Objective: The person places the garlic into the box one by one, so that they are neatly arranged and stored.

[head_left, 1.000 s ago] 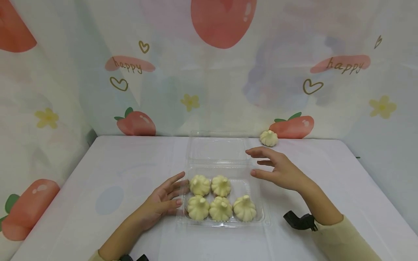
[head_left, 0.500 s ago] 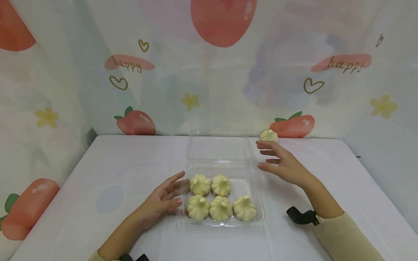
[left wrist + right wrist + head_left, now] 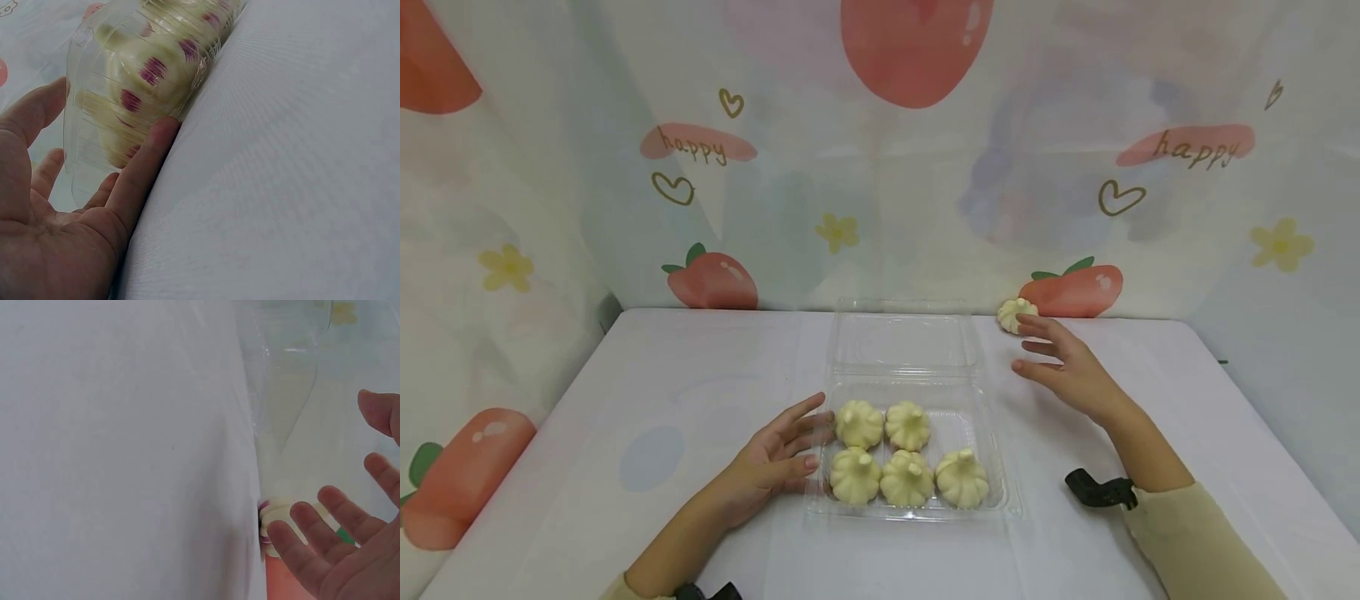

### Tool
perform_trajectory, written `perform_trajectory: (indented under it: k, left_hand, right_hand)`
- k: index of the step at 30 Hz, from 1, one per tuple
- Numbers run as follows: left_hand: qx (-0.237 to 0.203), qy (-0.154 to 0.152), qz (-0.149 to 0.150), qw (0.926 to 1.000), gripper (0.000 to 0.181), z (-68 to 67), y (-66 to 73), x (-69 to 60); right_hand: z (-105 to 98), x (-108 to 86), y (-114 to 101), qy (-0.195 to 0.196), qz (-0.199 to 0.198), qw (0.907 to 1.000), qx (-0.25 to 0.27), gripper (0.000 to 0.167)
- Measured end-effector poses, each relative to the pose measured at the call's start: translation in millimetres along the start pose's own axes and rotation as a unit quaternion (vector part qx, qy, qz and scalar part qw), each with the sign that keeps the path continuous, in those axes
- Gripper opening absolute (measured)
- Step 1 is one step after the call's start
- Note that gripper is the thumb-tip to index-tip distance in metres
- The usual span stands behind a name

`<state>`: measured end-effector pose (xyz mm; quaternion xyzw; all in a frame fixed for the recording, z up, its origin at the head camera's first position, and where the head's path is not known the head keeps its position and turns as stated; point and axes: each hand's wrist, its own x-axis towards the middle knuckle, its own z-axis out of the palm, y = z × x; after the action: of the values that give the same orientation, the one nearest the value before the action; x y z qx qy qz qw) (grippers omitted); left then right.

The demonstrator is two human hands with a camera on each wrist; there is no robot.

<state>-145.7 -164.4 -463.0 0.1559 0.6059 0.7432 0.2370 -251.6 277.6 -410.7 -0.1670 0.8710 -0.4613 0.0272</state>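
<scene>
A clear plastic clamshell box (image 3: 951, 427) lies with its lid (image 3: 902, 343) folded back. Several cream garlic bulbs (image 3: 907, 481) sit inside it, two in the back row and the others in front; purple marks show low on them in the left wrist view. My left hand (image 3: 767, 467) rests against the box's left side, fingers extended and thumb apart. At the table's back edge sits a lone garlic bulb (image 3: 1011, 315). Right in front of it, partly covering it, is my right hand (image 3: 1075, 371), fingers spread and holding nothing; in the right wrist view its fingertips overlap the bulb (image 3: 270, 531).
A white cloth covers the table (image 3: 700, 358). Directly behind its back edge hangs a printed curtain (image 3: 880, 208) with fruit and flowers. A black wrist mount (image 3: 1101, 489) hangs by the right sleeve (image 3: 1195, 533).
My right hand has moved right and away from me, from beside the lid to the lone garlic bulb. My left hand and the box have stayed put.
</scene>
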Motion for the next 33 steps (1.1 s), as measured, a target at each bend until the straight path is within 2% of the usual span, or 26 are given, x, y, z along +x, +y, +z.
perform_trajectory:
  k: [9, 17, 27, 33]
  left_hand:
    - [-0.005, 0.001, -0.002, 1.0, 0.079, 0.7, 0.8, 1.4]
    - [-0.008, -0.001, -0.001, 1.0, 0.08, 1.0, 1.3, 0.8]
    - [-0.003, 0.004, -0.001, 1.0, 0.08, 0.8, 2.2, 0.8]
    - [-0.007, 0.001, -0.001, 1.0, 0.08, 0.6, 2.0, 0.7]
  right_hand:
    - [-20.5, 7.1, 15.6, 0.041, 0.061, 0.9973, 0.005, 0.077]
    - [-24.0, 22.7, 27.5, 0.027, 0.108, 0.9922, 0.058, 0.086]
    - [-15.3, 53.6, 35.7, 0.057, 0.103, 0.9918, 0.049, 0.077]
    - [-8.9, 57.1, 40.3, 0.055, 0.103, 0.9921, 0.047, 0.069]
